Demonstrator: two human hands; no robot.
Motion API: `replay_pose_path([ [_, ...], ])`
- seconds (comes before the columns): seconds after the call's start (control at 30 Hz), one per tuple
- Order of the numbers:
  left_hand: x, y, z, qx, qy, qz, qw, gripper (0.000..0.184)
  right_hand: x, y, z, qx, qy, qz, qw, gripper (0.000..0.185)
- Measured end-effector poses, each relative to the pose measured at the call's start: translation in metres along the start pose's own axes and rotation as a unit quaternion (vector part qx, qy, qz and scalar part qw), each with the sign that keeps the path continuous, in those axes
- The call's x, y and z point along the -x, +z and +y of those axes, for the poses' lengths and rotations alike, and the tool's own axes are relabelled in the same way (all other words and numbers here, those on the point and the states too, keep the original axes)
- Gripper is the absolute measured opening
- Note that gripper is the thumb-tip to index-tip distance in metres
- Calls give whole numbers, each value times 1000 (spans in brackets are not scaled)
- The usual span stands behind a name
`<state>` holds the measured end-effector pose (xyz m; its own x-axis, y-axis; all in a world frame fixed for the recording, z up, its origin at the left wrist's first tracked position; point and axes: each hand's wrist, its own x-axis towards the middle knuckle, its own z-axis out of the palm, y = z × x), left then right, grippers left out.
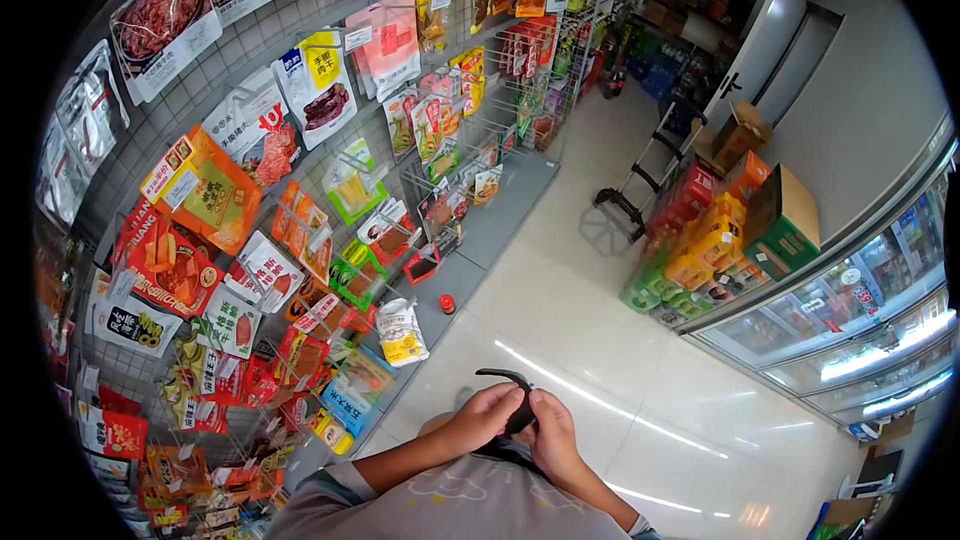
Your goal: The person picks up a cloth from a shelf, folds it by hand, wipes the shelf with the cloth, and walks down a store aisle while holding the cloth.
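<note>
Close in front of my grey top, both hands meet around a dark strap-like thing (520, 418). One thin, curved black end of it sticks out up and to the left. My left hand (482, 418) is closed on its left side, thumb on top. From the other side, my right hand (553, 430) pinches it, also with the thumb up. The fingers hide much of it, so its exact kind is unclear. Just beyond my hands, a white and yellow bag (401, 333) stands at the foot of the snack rack, near a small red-capped jar (447, 304).
Hanging snack packets (315, 85) fill the rack on my left, above a grey base ledge (510, 202). To the right are stacked drink packs (706, 240), a green carton (783, 222), a folded hand trolley (640, 180) and glass-door fridges (850, 290). A white door (757, 50) stands farther back.
</note>
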<state>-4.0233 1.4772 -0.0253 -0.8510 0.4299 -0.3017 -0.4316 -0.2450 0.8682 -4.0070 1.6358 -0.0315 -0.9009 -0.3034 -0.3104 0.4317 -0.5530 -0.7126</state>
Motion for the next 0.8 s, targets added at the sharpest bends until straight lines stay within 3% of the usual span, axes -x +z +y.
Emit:
replay_pose_path([
  [0.17,4,-4,-6,10,-13,-23,1000,27,4,4,3,2,37,24,999,32],
  [0.23,6,-1,-3,-26,-42,12,999,31,3,-10,13,26,27,-12,999,33],
  [0.27,4,-5,-9,-31,-36,1,999,29,5,-10,17,31,57,47,997,31],
  [0.4,3,3,-7,-104,-3,21,994,27,8,-13,22,26,52,33,998,31],
  [0.6,0,18,5,-22,-47,5,999,28,15,-15,23,-28,-3,4,1000,32],
  [0.67,-7,15,-5,28,-33,-13,999,19,16,-20,26,-71,-24,-23,997,32],
  [0.8,-17,25,-6,50,-42,-8,998,21,32,-11,0,-98,-23,4,995,33],
])
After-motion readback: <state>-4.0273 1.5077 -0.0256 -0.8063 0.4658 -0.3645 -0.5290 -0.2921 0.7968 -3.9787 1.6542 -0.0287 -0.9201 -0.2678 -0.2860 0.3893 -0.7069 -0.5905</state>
